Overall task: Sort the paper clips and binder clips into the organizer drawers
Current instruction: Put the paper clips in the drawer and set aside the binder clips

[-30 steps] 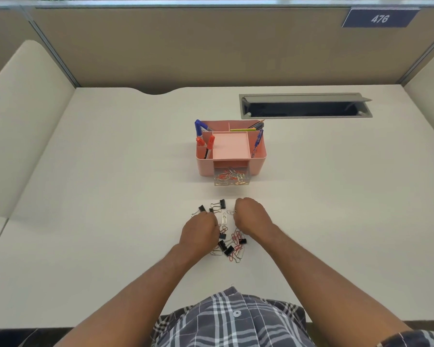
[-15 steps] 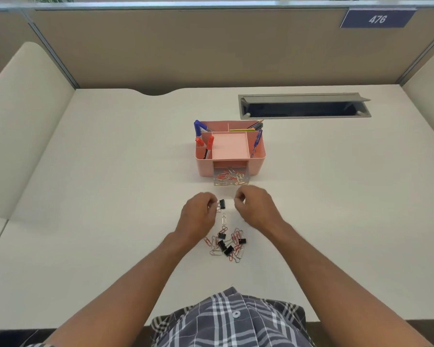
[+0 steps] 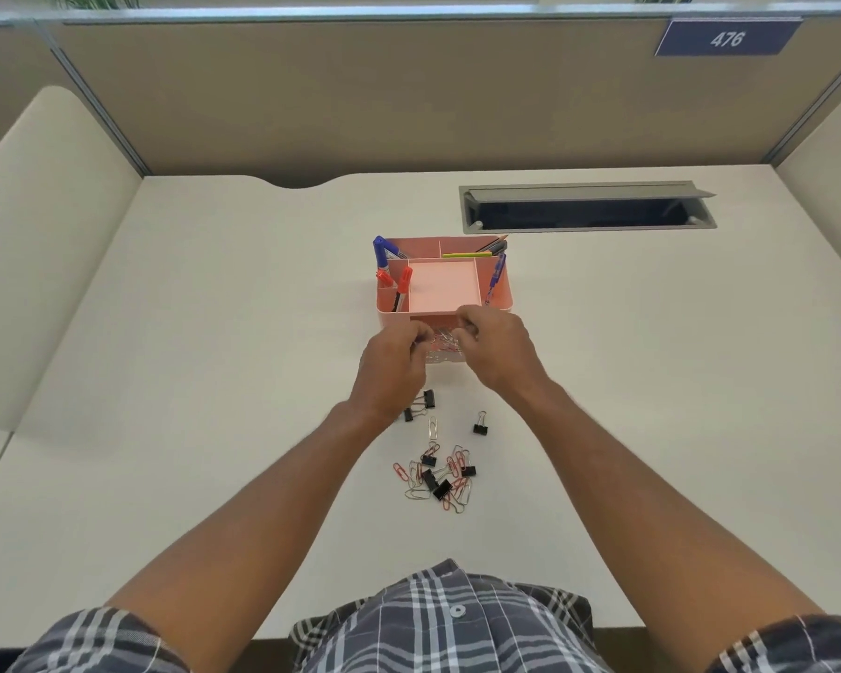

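Note:
The pink desk organizer (image 3: 504, 294) stands mid-desk, and its clear drawer (image 3: 444, 356) is pulled out toward me with several paper clips inside. Both my hands hover over that drawer. My left hand (image 3: 393, 365) and my right hand (image 3: 497, 353) each have fingertips pinched together over it, apparently on a small paper clip, mostly hidden by the fingers. Nearer to me lies a mixed pile of red and silver paper clips and black binder clips (image 3: 439, 474). Loose black binder clips (image 3: 428, 398) (image 3: 480, 424) and a single silver paper clip (image 3: 432, 428) lie between the pile and my hands.
Blue and red markers (image 3: 382, 257) and pencils stand in the organizer's compartments; its square top tray (image 3: 445, 286) holds nothing. An open grey cable hatch (image 3: 586, 212) is set into the desk at the back right. Partition walls close off the desk's rear and sides.
Both hands rose from the clip pile and moved forward to the open drawer, fingers still pinched. The pile and the loose binder clips are now uncovered.

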`<state>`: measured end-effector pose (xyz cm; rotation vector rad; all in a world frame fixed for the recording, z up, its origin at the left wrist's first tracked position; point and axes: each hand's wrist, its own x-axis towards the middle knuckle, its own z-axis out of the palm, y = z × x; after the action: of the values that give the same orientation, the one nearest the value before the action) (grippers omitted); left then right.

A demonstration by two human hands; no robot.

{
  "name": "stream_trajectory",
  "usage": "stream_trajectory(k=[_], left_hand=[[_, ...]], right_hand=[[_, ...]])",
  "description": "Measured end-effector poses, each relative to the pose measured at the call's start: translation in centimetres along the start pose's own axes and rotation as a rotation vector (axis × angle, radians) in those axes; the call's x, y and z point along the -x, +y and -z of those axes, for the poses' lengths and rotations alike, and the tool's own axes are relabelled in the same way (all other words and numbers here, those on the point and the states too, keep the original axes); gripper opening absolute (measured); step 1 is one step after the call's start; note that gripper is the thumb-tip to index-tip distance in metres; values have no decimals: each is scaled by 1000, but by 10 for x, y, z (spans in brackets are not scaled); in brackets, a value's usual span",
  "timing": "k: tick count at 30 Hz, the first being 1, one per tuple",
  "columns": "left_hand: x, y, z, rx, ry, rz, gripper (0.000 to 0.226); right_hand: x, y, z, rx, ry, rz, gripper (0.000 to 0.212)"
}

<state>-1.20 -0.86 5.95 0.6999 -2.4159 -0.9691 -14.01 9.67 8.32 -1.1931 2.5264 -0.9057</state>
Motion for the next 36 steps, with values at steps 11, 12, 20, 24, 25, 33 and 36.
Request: stream_trajectory(k=[11, 12, 20, 24, 25, 33, 36], left_hand=[[90, -33, -18, -200, -423, -42, 19], [93, -34, -18, -221, -448, -46, 20], [92, -36, -17, -262, -439, -18, 17], [93, -37, -13, -274, -394, -6, 23], [93, -37, -12, -279, -385, 4, 26], [94, -35, -12, -304, -300, -1, 27], [92, -34, -17, -334, -309, -54, 23]], right_hand=[[89, 23, -30, 205, -449, -184, 17], [95, 23, -36, 249, -463, -182, 19], [106, 27, -56, 284, -382, -91, 16], [104, 32, -55, 254, -353, -96, 19], [104, 33, -55, 251, -351, -102, 20], [103, 38, -54, 252, -293, -175, 17], [105, 37, -56, 268, -300, -178, 12]])
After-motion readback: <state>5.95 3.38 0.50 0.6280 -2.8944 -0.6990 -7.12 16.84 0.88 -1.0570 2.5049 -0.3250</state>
